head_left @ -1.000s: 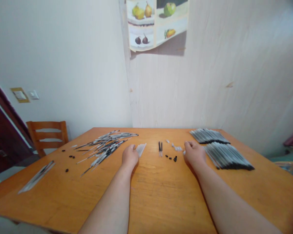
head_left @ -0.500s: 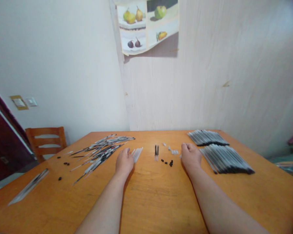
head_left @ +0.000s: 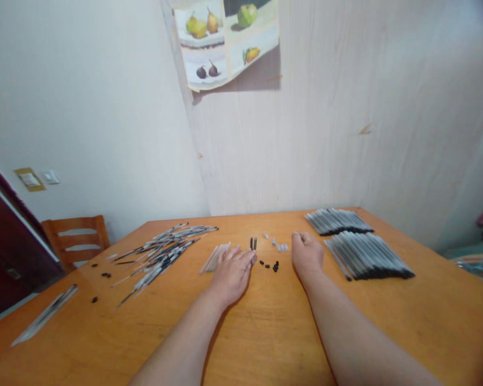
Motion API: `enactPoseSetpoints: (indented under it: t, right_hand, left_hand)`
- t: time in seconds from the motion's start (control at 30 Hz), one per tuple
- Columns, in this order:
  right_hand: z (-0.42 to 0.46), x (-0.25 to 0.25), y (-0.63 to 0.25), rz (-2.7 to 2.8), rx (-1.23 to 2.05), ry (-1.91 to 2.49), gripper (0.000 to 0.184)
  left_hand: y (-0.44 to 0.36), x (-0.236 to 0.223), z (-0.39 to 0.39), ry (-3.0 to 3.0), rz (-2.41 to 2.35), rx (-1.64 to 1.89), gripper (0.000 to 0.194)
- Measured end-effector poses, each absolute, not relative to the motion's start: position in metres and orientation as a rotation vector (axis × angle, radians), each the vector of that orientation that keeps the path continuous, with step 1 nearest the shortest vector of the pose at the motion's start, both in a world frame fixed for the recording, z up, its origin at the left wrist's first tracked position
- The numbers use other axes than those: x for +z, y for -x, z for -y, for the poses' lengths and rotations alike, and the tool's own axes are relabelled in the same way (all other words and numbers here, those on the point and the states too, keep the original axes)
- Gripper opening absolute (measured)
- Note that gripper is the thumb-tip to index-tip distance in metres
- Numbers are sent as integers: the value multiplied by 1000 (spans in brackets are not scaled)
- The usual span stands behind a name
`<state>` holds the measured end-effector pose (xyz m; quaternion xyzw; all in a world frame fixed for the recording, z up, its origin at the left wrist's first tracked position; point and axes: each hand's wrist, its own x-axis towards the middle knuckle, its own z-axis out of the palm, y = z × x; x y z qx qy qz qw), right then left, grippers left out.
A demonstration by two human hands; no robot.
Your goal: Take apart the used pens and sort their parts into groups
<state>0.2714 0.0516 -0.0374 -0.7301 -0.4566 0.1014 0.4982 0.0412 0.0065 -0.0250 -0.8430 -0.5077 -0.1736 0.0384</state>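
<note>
Left hand, loosely open, is hovering or resting by white tubes and dark rods on the worktop; a stray brush could be rolling them. Right hand is forming a fist, contents hidden.

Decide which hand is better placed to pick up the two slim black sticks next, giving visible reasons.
Probably the left hand: its spread fingertips are beside the black sticks. The right hand is curled closed, farther off, with small clear plastic caps between.

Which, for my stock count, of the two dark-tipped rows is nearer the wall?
The back row; the front row lies closer to the person.
</note>
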Motion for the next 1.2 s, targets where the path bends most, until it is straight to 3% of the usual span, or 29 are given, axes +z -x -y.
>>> enactPoseSetpoints:
  t: [0.17, 1.2]
  right_hand:
    - [-50, -33, -270, 1105, 259, 1773, 40]
    - [-51, -33, -268, 1114, 280, 1790, 40]
  left_hand:
    - [-42, -23, -4, 2645, 1632, -417, 42]
    - [-49, -20, -1, 2580, 1686, -468, 46]
